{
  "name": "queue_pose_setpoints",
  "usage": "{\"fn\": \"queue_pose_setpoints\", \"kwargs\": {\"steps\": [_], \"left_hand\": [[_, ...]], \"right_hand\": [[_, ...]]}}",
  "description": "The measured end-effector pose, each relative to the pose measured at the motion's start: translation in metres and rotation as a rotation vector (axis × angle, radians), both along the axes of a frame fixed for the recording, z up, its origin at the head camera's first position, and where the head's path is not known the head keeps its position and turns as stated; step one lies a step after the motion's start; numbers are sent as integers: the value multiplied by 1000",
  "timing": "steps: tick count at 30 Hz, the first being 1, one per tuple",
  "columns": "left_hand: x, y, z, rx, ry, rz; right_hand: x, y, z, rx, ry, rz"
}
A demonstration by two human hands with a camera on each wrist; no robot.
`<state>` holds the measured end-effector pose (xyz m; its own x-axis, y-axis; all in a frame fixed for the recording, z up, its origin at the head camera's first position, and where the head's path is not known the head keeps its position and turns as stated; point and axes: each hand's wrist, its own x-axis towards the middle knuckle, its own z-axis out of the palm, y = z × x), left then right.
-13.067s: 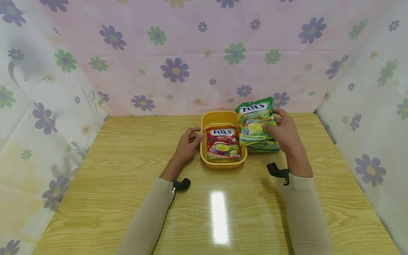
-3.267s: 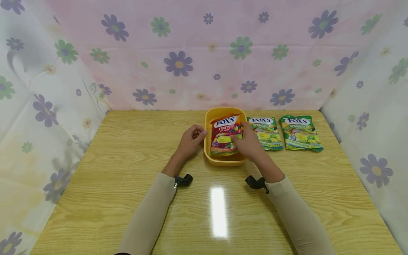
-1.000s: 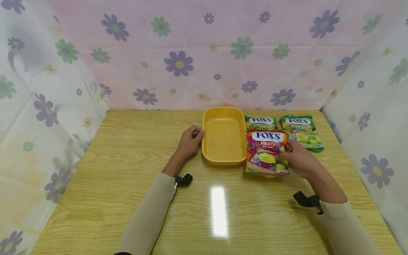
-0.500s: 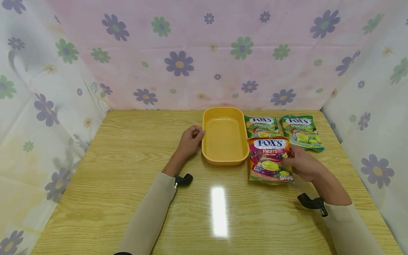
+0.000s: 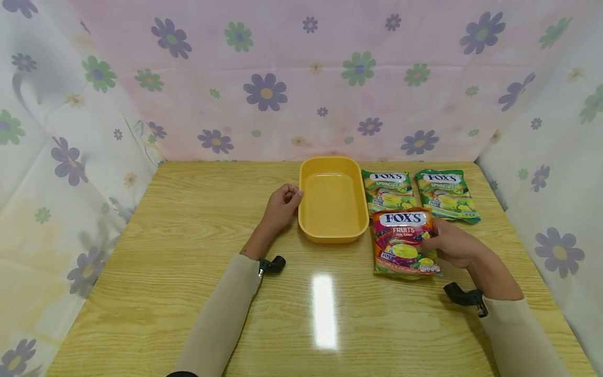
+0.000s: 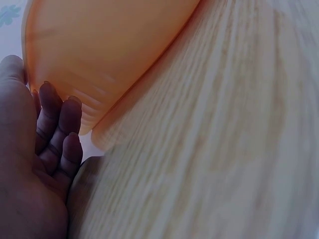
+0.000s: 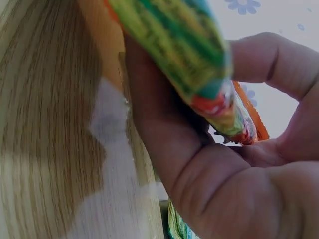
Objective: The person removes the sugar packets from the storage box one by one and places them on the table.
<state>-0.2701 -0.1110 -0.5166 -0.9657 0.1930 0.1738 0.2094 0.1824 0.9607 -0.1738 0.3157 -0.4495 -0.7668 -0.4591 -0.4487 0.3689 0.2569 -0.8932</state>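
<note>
A yellow plastic tray (image 5: 333,238) sits on the table with nothing in it. At its left rim is my left hand (image 5: 281,207), thumb and index finger pinching the edge; the left wrist view shows the other fingers loosely curled by the tray's outer wall (image 6: 114,45). My right hand (image 5: 454,245) grips a red and orange Fox's Fruits candy bag (image 5: 404,248) by its right side, thumb in front and fingers behind. The bag is right of the tray and overlaps the lower part of a green Fox's Spring Tea candy bag (image 5: 387,191) in the head view.
Another green Spring Tea candy bag (image 5: 447,196) lies at the table's back right. The wooden table (image 5: 188,251) reaches a flowered cloth (image 5: 264,136) at the back, with cloth walls on both sides.
Earlier, the right hand moved Spring Tea bags and lifted the Fruits bag from the tray. Over the last second it brought the Fruits bag slightly nearer and rightward. The left hand stays put.
</note>
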Motion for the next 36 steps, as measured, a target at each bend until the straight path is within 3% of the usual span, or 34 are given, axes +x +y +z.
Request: {"fn": "queue_pose_setpoints", "kwargs": {"steps": [10,17,21,27,32,36], "left_hand": [[1,0,0,-10,5,6],[0,1,-1,-7,1,9],[0,1,0,-11,3,12],[0,1,-1,-8,11,10],[0,1,-2,2,6,6],[1,1,-1,5,1,1]], "right_hand": [[-1,-2,-4,-81,-41,85],[-1,-1,-5,-50,-54,86],[-1,0,-4,22,-59,80],[1,2,3,232,-56,70],[3,4,10,375,15,78],[4,3,11,416,55,72]]}}
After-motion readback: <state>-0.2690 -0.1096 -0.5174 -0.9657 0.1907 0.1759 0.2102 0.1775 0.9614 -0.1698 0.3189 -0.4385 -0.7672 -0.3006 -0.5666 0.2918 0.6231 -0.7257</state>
